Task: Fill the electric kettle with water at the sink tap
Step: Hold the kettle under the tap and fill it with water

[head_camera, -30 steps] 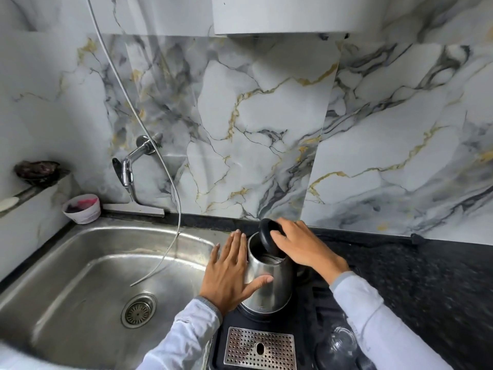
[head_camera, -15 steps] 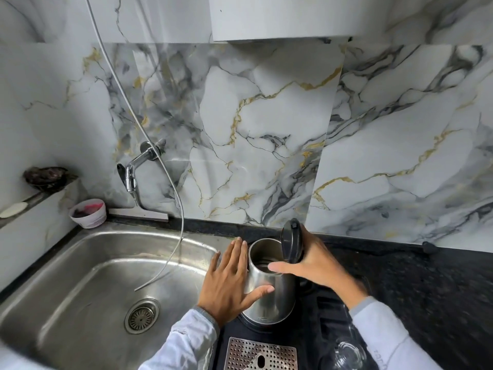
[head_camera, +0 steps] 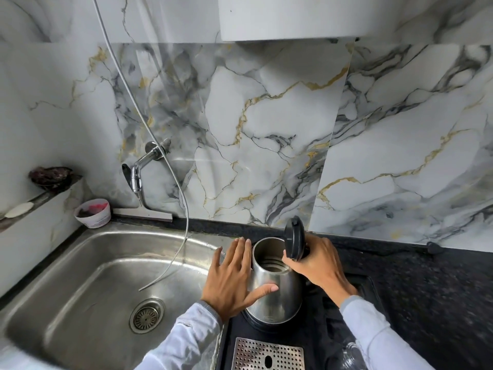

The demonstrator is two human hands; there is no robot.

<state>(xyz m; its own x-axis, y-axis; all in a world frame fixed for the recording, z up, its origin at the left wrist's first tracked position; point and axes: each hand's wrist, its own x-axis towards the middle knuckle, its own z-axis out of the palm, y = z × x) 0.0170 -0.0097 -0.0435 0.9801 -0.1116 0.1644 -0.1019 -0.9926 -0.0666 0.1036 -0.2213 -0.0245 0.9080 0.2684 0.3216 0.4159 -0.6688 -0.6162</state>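
Observation:
A steel electric kettle [head_camera: 277,295] stands on the black counter just right of the sink [head_camera: 88,265]. Its black lid [head_camera: 294,238] is swung up and stands upright, and the inside looks dry. My left hand [head_camera: 231,281] lies flat against the kettle's left side, fingers spread, thumb across the front. My right hand [head_camera: 314,263] is wrapped around the handle at the lid hinge, thumb on the rim. The chrome tap [head_camera: 136,174] sticks out of the marble wall above the sink's back left; no water runs from it.
A thin grey hose [head_camera: 170,169] hangs down the wall into the sink, ending near the drain [head_camera: 146,317]. A small white tub [head_camera: 93,212] sits at the sink's back corner. A perforated metal tray [head_camera: 266,355] lies in front of the kettle, a glass [head_camera: 350,355] beside it.
My right hand swung the kettle's lid from partly shut up to fully upright. My left hand stayed against the kettle's side. The kettle has not left its spot.

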